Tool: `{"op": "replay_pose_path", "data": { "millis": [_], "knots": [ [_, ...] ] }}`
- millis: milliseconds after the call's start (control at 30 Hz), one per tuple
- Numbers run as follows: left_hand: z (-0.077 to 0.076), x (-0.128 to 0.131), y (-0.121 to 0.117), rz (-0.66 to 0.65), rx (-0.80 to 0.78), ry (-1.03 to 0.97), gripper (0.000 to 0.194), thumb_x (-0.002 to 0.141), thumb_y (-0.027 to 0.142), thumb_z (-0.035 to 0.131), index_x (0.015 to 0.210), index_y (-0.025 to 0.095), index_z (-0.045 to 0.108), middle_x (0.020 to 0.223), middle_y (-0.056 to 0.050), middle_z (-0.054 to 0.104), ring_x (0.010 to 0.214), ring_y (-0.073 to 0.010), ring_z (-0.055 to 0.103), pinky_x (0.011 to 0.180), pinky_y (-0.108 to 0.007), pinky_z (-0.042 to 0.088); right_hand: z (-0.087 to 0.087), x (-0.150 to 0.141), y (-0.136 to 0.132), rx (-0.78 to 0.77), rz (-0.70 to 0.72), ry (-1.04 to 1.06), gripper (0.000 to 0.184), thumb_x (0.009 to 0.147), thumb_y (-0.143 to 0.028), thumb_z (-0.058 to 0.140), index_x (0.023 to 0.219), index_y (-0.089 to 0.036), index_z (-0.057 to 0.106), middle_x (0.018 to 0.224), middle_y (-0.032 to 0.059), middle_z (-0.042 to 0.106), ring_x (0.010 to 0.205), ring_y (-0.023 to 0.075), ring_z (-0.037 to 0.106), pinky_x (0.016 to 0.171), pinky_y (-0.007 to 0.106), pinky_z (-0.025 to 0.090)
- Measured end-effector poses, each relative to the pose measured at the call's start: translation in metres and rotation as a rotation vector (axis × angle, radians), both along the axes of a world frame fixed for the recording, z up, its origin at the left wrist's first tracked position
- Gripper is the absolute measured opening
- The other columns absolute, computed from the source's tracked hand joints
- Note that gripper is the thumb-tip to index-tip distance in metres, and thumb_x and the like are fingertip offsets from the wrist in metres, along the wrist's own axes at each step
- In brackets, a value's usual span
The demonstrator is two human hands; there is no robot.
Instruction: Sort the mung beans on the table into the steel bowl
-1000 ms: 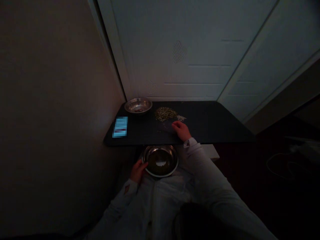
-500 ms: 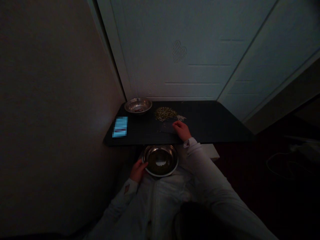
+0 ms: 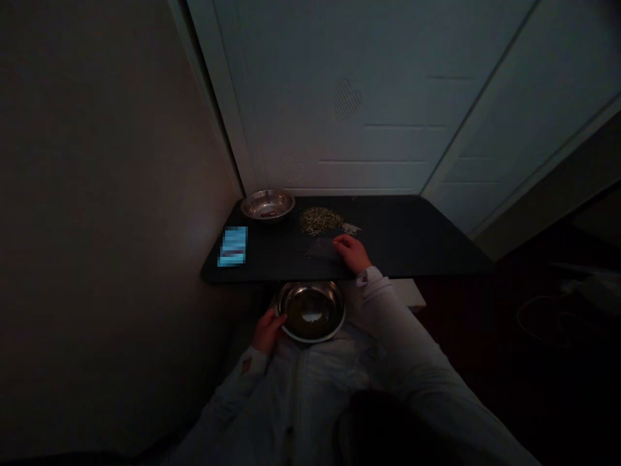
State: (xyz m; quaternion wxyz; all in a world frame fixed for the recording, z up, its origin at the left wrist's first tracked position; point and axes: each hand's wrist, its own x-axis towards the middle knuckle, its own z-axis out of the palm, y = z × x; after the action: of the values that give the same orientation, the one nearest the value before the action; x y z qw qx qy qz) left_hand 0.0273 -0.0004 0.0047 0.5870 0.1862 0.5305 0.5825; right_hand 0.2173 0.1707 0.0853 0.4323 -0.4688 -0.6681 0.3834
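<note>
My left hand (image 3: pixel 266 331) grips the left rim of a steel bowl (image 3: pixel 338 323) at my lap, thumb over the edge. Dark greenish grains (image 3: pixel 310 323) lie inside the bowl around a bright patch. Over the front of the dark table, my right hand (image 3: pixel 353 253) is closed, fingertips pinched. A faint see-through piece, like clear plastic (image 3: pixel 323 249), extends left from those fingertips; its outline is hard to make out. Beyond it sits a pile of mixed green and pale grains (image 3: pixel 320 221), with a small white heap (image 3: pixel 350 228) at its right end.
A second steel bowl (image 3: pixel 268 206) with a dark red label inside stands at the table's back left. A lit, blurred-out phone-like screen (image 3: pixel 233 246) lies at the left edge of the dark table (image 3: pixel 412 239). A white panelled door (image 3: pixel 388 97) rises behind.
The see-through piece by my right fingertips shows more plainly now, and the few loose grains left of it look slightly shifted. Both hands and the bowl have barely moved.
</note>
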Motion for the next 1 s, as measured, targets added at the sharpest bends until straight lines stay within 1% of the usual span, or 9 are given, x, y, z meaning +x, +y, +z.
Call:
{"op": "replay_pose_path", "data": {
  "millis": [100,233,467,600,733,900,1000],
  "knots": [
    [-0.0008,-0.0006,0.0003,-0.008,0.02,-0.001,0.03,0.045,0.026,0.068,0.072,0.016,0.06,0.063,0.001,0.063,0.061,-0.0129,0.056,0.063,-0.026,0.041,0.0004,0.0,-0.0005,-0.005,0.009,-0.018,0.014,0.063,-0.031,0.047,0.065,-0.018,0.051,0.056,-0.0043,0.047,0.055,0.0092,0.043,0.054,0.022,0.032],
    [0.0017,-0.0006,0.0002,0.007,0.017,0.028,0.029,0.045,0.025,0.069,0.072,0.016,0.061,0.067,0.001,0.063,0.065,-0.0133,0.056,0.065,-0.026,0.041,-0.0007,0.0003,0.0005,-0.01,0.013,-0.008,0.014,0.063,-0.031,0.047,0.065,-0.018,0.051,0.055,-0.0047,0.046,0.054,0.0091,0.042,0.053,0.022,0.032],
    [0.0043,0.0002,-0.0011,0.014,-0.017,0.038,0.034,0.044,0.027,0.068,0.075,0.016,0.06,0.069,-0.001,0.064,0.066,-0.016,0.057,0.063,-0.028,0.042,-0.0008,0.0003,0.0003,-0.046,0.057,0.029,0.014,0.061,-0.031,0.048,0.064,-0.018,0.051,0.053,-0.005,0.044,0.052,0.0085,0.04,0.05,0.021,0.03],
    [0.0054,0.0011,-0.0013,0.008,-0.021,0.026,0.032,0.044,0.026,0.068,0.073,0.016,0.06,0.066,0.0,0.063,0.063,-0.015,0.057,0.061,-0.027,0.043,-0.0006,0.0002,0.0,-0.046,0.027,0.059,0.013,0.061,-0.031,0.047,0.063,-0.018,0.051,0.053,-0.0048,0.045,0.052,0.0087,0.04,0.051,0.021,0.031],
    [0.0067,0.0019,-0.0008,0.018,-0.027,0.032,0.032,0.044,0.026,0.068,0.073,0.016,0.061,0.066,0.0,0.063,0.064,-0.0153,0.057,0.061,-0.027,0.043,-0.0011,0.0,0.0007,-0.04,0.006,0.048,0.015,0.061,-0.032,0.048,0.063,-0.018,0.051,0.052,-0.0048,0.044,0.052,0.0088,0.04,0.051,0.021,0.031],
    [0.0045,0.0011,-0.0009,0.021,-0.009,0.036,0.031,0.044,0.026,0.069,0.072,0.015,0.06,0.065,0.0,0.063,0.061,-0.0141,0.057,0.059,-0.026,0.042,-0.0019,-0.0001,0.0013,-0.034,0.029,0.004,0.016,0.062,-0.034,0.048,0.065,-0.018,0.052,0.054,-0.0043,0.047,0.053,0.0093,0.042,0.053,0.022,0.032],
    [0.0031,0.0007,-0.0009,0.016,0.004,0.025,0.031,0.044,0.025,0.069,0.072,0.015,0.06,0.065,0.0,0.063,0.062,-0.0141,0.057,0.061,-0.026,0.042,0.0003,-0.0001,-0.0005,-0.037,0.053,-0.022,0.016,0.062,-0.033,0.049,0.066,-0.018,0.053,0.056,-0.0041,0.048,0.055,0.0095,0.044,0.054,0.022,0.032]
  ]
}}
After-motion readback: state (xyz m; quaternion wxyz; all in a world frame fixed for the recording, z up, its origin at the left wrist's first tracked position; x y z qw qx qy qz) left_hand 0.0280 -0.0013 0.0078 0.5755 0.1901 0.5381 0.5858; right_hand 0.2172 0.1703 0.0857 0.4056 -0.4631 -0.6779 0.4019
